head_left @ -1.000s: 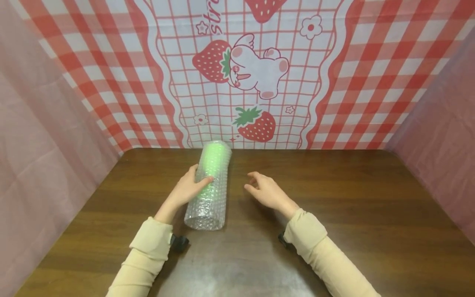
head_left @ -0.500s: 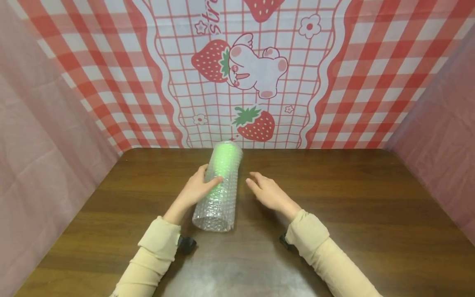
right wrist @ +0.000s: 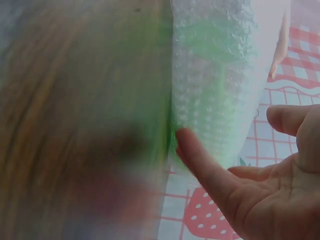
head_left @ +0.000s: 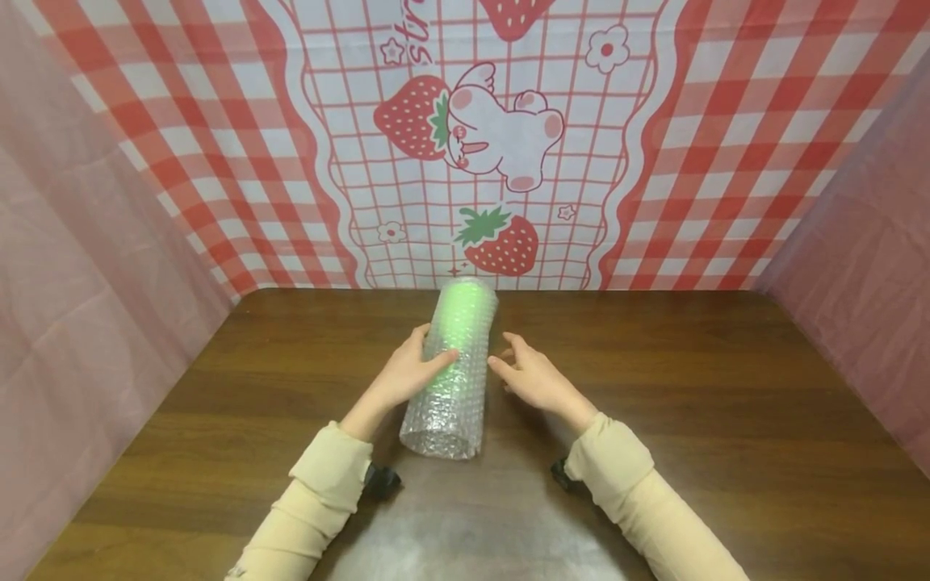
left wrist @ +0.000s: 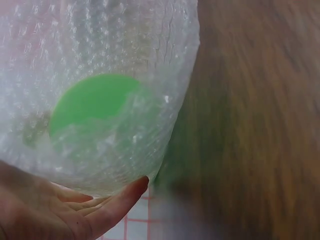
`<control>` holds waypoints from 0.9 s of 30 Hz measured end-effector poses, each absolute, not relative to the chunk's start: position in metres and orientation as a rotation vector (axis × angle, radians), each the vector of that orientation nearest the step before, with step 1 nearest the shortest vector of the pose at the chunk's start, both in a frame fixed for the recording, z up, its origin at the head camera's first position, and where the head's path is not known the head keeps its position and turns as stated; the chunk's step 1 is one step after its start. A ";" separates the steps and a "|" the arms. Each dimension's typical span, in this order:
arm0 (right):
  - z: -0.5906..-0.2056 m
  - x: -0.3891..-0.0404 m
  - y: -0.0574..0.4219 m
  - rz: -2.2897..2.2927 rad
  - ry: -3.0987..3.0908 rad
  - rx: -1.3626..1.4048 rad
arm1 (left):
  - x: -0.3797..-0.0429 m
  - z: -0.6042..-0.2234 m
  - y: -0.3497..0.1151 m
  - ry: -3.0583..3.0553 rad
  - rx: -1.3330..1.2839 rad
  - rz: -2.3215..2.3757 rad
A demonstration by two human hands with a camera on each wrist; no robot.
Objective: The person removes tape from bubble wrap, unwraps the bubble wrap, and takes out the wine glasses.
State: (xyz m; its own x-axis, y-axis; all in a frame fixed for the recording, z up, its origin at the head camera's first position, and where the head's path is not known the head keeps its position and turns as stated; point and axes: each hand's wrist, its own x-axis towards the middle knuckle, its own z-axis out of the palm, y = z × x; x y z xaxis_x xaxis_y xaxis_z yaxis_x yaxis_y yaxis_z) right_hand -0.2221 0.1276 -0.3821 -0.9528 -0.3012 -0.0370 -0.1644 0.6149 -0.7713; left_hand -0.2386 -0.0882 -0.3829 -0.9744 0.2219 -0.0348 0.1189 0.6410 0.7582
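A green cylinder wrapped in a roll of bubble wrap (head_left: 454, 395) lies lengthwise on the table, its near end an open tube of wrap. The left hand (head_left: 414, 371) holds it from the left, thumb over the top and fingers along the side. Through the wrap's open end, the left wrist view shows the round green end (left wrist: 95, 97) of the cylinder inside. On the other side, the right hand (head_left: 538, 378) is spread close to the roll, holding nothing. Its fingertips overlap the wrap in the right wrist view.
The brown wooden table (head_left: 690, 387) reaches back to a red-and-white checked cloth (head_left: 726, 145) printed with strawberries and a cartoon animal. Pink fabric (head_left: 94, 242) hangs at both sides. A dark wrist device (head_left: 381, 482) sits below each beige cuff.
The left hand has moved the wrapped cylinder to the right along the table. The right hand has shifted slightly right, and the gap between it and the wrap has narrowed.
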 end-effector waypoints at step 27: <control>-0.381 -0.217 0.150 -1.177 2.792 -0.349 | -0.225 -0.380 -0.047 2.613 0.397 1.273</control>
